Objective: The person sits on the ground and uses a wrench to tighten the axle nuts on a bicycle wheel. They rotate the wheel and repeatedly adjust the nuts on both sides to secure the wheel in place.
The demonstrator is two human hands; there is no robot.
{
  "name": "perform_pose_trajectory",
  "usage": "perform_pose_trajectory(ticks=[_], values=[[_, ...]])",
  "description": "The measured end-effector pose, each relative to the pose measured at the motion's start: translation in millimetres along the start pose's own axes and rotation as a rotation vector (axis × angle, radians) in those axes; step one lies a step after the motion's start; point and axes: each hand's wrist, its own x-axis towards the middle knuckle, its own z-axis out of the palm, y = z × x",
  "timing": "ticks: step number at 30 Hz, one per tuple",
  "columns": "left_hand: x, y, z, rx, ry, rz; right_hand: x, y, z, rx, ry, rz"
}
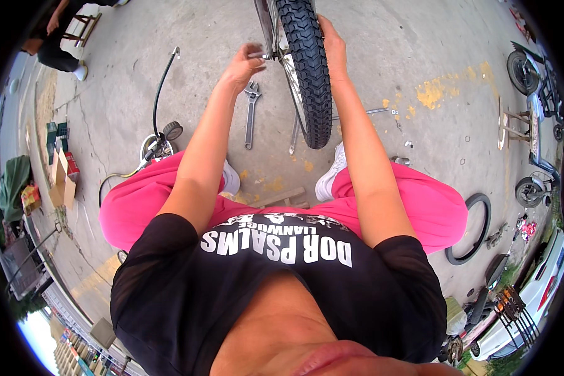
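A bicycle wheel with a black knobbly tyre (307, 69) stands upright in front of me, set in a silver frame or fork (266, 25). My left hand (239, 67) is at the axle end on the wheel's left side, its fingers smeared by motion. Against the tyre's right side lies my right hand (334, 50), gripping the wheel with its fingers partly hidden. An adjustable wrench (249, 119) lies on the concrete below my left hand. A second metal tool (294, 135) lies beside the tyre, and a thin one (377, 111) sticks out right of my right forearm.
A pump with a black hose (156, 94) stands by my left knee. A loose black tyre (452, 254) lies by my right knee. Cardboard boxes (61, 178) stand at the left. Another person (59, 56) is at the far left; parked scooters (529, 188) line the right.
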Motion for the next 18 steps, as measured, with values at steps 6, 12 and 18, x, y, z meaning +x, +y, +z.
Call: perform_pose_trajectory(ticks=[6, 12, 18], values=[[8, 8, -10, -0.021, 0.033, -0.378, -1, -1, 1, -0.013, 0.008, 0.01], [8, -5, -3, -0.034, 0.04, -0.099, 0, 5, -4, 0.014, -0.062, 0.056], [17, 3, -17, -0.042, 0.116, -0.45, 13, 39, -26, 0.392, -0.425, 0.174]])
